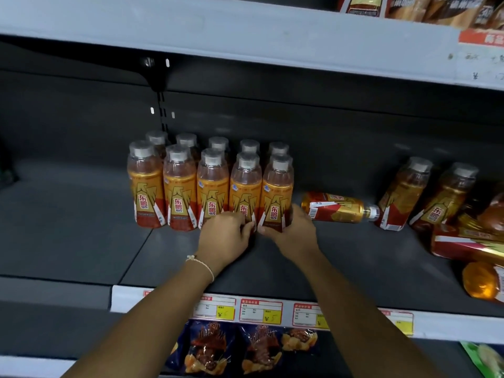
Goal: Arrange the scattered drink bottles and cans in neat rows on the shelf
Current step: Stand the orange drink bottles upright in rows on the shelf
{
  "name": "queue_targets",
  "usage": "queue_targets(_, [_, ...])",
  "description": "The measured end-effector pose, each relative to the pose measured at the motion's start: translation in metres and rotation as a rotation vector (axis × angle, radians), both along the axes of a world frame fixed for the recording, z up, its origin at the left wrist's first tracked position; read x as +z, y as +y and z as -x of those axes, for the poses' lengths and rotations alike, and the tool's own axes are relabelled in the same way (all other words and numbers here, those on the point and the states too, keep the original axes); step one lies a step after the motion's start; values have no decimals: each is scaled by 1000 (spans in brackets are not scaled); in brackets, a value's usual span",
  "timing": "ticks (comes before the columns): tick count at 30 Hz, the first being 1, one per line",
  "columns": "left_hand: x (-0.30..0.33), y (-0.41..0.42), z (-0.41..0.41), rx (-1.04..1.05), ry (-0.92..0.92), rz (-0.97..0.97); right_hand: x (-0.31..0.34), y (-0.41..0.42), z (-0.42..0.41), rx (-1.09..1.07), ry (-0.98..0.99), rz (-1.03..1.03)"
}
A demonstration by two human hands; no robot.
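Two rows of orange-and-red drink bottles with grey caps stand upright on the dark shelf [81, 236], the front row [180, 192] five wide. My right hand [291, 230] grips the base of the rightmost front bottle [276, 195]. My left hand [223, 236] rests against the base of the bottle beside it [245, 186], fingers curled on it. To the right one bottle lies on its side [338, 207], cap pointing right. Two more bottles [403, 195] [447, 197] lean tilted further right.
Packaged snacks and buns [474, 246] are piled at the shelf's right end. Price tags [260, 311] line the shelf's front edge, with chip bags [210, 347] on the shelf below. An upper shelf [245, 31] hangs overhead. Bare shelf lies left of the rows.
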State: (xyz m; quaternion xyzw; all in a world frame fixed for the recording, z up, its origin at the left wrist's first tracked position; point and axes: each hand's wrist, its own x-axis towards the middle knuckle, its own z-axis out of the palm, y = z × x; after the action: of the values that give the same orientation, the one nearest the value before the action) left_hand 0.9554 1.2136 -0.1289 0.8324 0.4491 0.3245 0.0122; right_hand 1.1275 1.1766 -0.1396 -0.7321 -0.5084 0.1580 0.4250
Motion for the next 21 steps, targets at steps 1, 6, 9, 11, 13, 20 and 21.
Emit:
queue_targets(1, [1, -3, -2, -35, 2, -23, 2, -3, -4, 10, -2, 20])
queue_targets(6, [13, -17, -34, -341, -6, -61, 18, -18, -44, -36, -197, 22])
queue_targets(9, [19, -24, -62, -411, -32, -50, 33, -21, -78, -98, -341, 56])
queue_targets(11, [21, -27, -78, -419, -39, -42, 40, -20, -99, -99, -464, 145])
queue_targets(13, [23, -29, -92, -408, -32, -6, 44, -16, -115, -51, -560, 245])
queue_targets(20, [34, -38, -121, -322, 6, 119, 48, -2, -139, 2, -782, 392])
queue_targets(21, [35, -40, -124, -312, 6, 128, 51, -1, -141, -5, -811, 396])
